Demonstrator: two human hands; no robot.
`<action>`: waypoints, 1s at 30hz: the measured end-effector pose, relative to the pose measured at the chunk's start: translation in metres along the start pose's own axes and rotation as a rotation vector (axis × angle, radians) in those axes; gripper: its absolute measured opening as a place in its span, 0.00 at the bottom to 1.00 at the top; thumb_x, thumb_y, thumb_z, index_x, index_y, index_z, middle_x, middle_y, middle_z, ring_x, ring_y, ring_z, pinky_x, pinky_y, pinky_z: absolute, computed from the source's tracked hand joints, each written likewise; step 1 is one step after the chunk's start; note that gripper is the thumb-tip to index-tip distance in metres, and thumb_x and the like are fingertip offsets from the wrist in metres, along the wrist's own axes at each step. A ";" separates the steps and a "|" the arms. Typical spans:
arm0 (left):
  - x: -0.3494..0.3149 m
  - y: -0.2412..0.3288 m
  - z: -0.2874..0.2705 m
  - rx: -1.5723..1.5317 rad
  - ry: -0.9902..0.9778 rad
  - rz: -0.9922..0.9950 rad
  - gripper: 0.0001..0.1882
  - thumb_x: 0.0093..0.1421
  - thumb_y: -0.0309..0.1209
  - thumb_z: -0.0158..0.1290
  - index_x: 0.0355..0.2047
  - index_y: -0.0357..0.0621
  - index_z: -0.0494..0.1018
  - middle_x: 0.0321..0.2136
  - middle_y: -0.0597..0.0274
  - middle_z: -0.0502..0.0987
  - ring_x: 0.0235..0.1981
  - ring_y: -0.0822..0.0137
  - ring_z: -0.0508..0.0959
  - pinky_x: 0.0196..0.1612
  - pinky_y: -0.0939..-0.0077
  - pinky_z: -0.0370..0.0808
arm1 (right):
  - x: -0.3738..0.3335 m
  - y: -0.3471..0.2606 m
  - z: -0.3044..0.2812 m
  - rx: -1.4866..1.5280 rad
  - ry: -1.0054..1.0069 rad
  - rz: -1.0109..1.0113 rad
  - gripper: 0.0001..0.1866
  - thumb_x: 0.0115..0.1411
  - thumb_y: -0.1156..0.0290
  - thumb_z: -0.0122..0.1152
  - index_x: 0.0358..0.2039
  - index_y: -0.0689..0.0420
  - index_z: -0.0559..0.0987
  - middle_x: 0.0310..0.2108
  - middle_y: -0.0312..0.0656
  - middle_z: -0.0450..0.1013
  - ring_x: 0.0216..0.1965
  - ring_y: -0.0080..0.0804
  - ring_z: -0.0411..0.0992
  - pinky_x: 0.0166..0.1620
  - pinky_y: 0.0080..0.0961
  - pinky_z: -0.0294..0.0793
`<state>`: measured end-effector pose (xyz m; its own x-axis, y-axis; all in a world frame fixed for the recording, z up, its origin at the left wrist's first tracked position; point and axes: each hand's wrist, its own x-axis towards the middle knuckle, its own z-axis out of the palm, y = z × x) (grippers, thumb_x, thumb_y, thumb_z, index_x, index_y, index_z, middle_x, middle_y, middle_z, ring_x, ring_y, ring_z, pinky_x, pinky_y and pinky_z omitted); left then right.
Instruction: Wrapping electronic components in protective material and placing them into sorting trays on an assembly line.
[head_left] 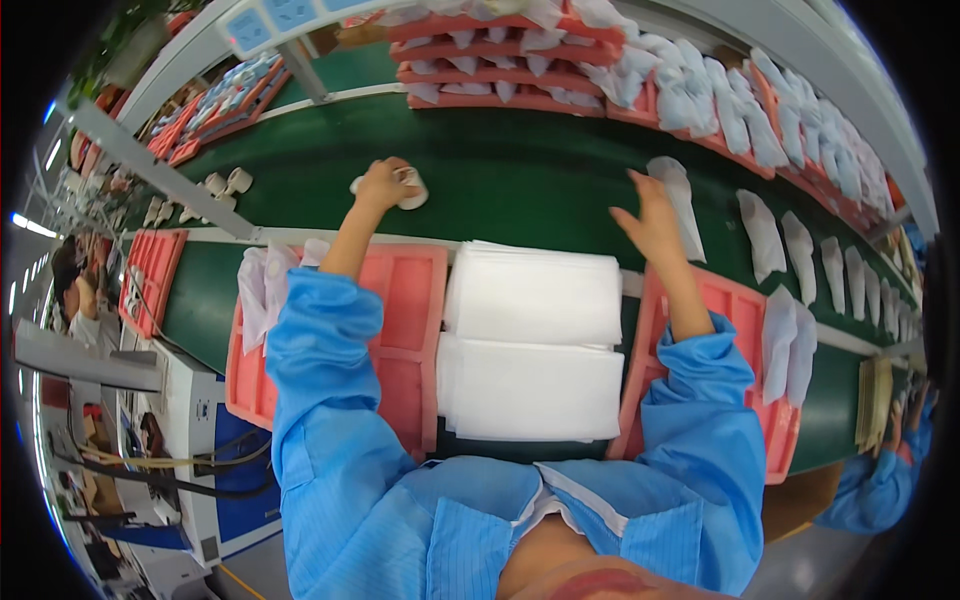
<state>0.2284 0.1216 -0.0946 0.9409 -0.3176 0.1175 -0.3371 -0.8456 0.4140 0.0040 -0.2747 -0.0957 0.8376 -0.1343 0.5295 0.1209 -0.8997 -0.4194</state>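
Observation:
Over the green belt, at the far left, my left hand is closed round a white rounded object. Its exact kind is hidden by the fingers. My right hand is open at the right, thumb and fingers apart, with nothing in it. Just beside it on the belt lies an item in a thin whitish bag. Two stacks of flat white sheets or pouches, the far stack and the near stack, lie between my forearms.
A left pink tray and a right pink tray flank the stacks, with bagged items. More bagged items line the belt at right. Stacked pink trays stand behind. White parts lie at left, near a metal post.

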 end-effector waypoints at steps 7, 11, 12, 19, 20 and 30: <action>-0.077 0.180 0.053 -0.672 -0.264 0.299 0.31 0.46 0.37 0.68 0.49 0.39 0.71 0.40 0.55 0.75 0.39 0.64 0.77 0.41 0.73 0.76 | -0.008 -0.077 -0.005 0.343 -0.168 -0.049 0.42 0.46 0.67 0.74 0.61 0.58 0.65 0.52 0.51 0.68 0.49 0.45 0.72 0.50 0.32 0.72; -0.117 0.226 0.065 -0.936 -0.163 0.207 0.30 0.52 0.33 0.64 0.53 0.39 0.68 0.43 0.53 0.73 0.38 0.67 0.76 0.37 0.75 0.75 | 0.004 -0.056 -0.011 0.480 -0.224 -0.009 0.34 0.44 0.70 0.69 0.53 0.61 0.69 0.40 0.49 0.76 0.42 0.42 0.76 0.47 0.29 0.73; -0.126 0.232 0.071 -1.072 -0.018 0.139 0.31 0.52 0.35 0.64 0.54 0.39 0.67 0.43 0.51 0.73 0.37 0.64 0.77 0.39 0.71 0.75 | 0.006 -0.053 -0.015 0.435 -0.222 0.060 0.35 0.44 0.69 0.70 0.54 0.61 0.69 0.40 0.48 0.76 0.42 0.41 0.76 0.47 0.29 0.73; -0.182 0.245 0.089 -0.156 -0.065 0.572 0.15 0.50 0.34 0.64 0.33 0.44 0.71 0.33 0.58 0.71 0.33 0.57 0.75 0.31 0.65 0.73 | 0.012 -0.042 -0.027 0.503 -0.285 0.240 0.46 0.41 0.64 0.75 0.61 0.62 0.65 0.41 0.47 0.76 0.41 0.39 0.75 0.48 0.28 0.73; -0.182 0.244 0.091 -0.156 -0.072 0.571 0.15 0.50 0.34 0.64 0.33 0.44 0.71 0.33 0.58 0.71 0.33 0.57 0.75 0.31 0.65 0.73 | 0.014 -0.047 -0.032 0.551 -0.375 0.352 0.47 0.40 0.64 0.76 0.61 0.62 0.65 0.42 0.47 0.76 0.43 0.39 0.75 0.49 0.29 0.73; -0.173 0.233 0.100 -0.282 -0.057 0.510 0.05 0.53 0.29 0.60 0.25 0.43 0.75 0.27 0.62 0.73 0.28 0.60 0.77 0.30 0.67 0.72 | 0.012 -0.035 -0.014 0.396 -0.174 0.112 0.42 0.36 0.71 0.76 0.56 0.57 0.70 0.45 0.48 0.74 0.45 0.43 0.74 0.50 0.30 0.73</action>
<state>-0.0161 -0.0632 -0.1092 0.6557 -0.6841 0.3194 -0.7184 -0.4352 0.5427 0.0023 -0.2507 -0.0651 0.9300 -0.1194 0.3475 0.1912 -0.6504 -0.7351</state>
